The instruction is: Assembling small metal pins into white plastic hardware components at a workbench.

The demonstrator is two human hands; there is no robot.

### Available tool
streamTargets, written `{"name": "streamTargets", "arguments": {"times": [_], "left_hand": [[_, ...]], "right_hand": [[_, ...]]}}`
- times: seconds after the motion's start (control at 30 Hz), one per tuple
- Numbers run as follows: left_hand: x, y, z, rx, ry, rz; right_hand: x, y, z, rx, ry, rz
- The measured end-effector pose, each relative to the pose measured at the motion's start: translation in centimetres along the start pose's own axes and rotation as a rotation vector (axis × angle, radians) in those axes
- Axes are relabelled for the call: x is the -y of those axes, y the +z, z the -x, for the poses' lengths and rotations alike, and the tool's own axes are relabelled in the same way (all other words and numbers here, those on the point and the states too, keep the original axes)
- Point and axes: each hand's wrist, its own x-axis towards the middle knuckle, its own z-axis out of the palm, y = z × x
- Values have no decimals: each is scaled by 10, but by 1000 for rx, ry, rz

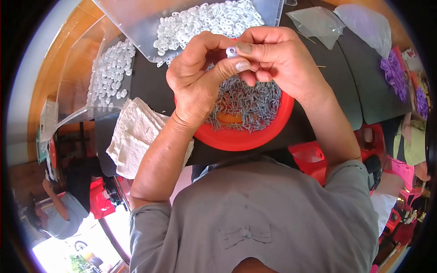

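Between the fingertips of my two hands is a small white plastic piece with a round hole point(231, 52). My left hand point(196, 75) pinches it from the left, thumb and forefinger closed on it. From the other side the thumb and forefinger of my right hand point(277, 57) press against the same piece, and its remaining fingers are curled. Both hands are raised over a red basin point(241, 142), which holds many small grey screw-like pins point(250, 107). Whether one of these pins is in my fingers, I cannot make out.
Beyond my hands stands a clear bin point(136, 27) with many white pieces point(209, 20); another clear tray point(73, 82) with similar pieces is at left. A folded cream cloth point(136, 136) lies left of the basin. Plastic bags point(316, 25) and purple bundles point(392, 75) are at right.
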Motion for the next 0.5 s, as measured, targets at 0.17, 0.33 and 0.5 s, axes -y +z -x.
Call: {"name": "streamTargets", "arguments": {"times": [0.17, 0.33, 0.5], "left_hand": [[8, -6, -3, 1, 74, -74], [-4, 0, 1, -12, 59, -52], [-14, 2, 7, -105, -75, 47]], "right_hand": [[9, 1, 4, -54, -62, 114], [10, -1, 5, -6, -104, 192], [11, 0, 4, 34, -63, 151]]}}
